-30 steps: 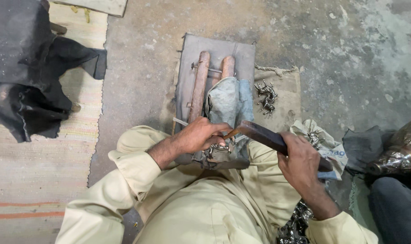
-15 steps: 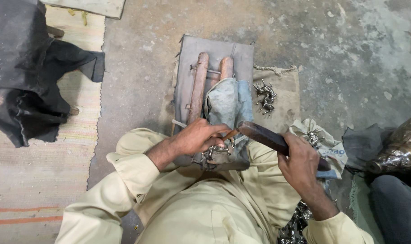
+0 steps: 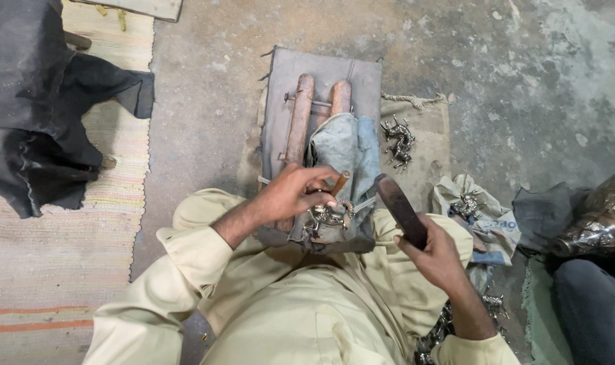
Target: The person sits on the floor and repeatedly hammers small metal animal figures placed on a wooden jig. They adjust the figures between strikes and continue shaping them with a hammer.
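A: Where is the small silvery metal figurine [image 3: 326,216] sitting?

B: On the grey cloth pad [image 3: 334,233] at the near end of the two reddish wooden rods [image 3: 299,118], right in front of the person's lap. The left hand [image 3: 290,192] is closed over it from the left, fingers curled, pinching a short brown wooden-handled tool [image 3: 340,182] whose tip touches the piece.

A: And the other hand?

B: The right hand [image 3: 439,253] is wrapped tight around the lower end of a dark, flat, elongated wooden mallet [image 3: 400,209]. The mallet's long axis runs diagonally, its free end pointing up and left, toward the figurine but clear of it.

A: So which hand is nearer the piece?

B: The left, touching it. The figurine lies just left of the mallet's raised end, slightly lower in the view. Its own long axis seems to run roughly left to right across the pad, though it is too small to be sure.

A: Anything else around?

B: More little metal figurines [image 3: 398,140] lie on the beige sacking [image 3: 425,128] to the right, and black cloth [image 3: 37,108] lies on the striped mat [image 3: 64,270] at left.
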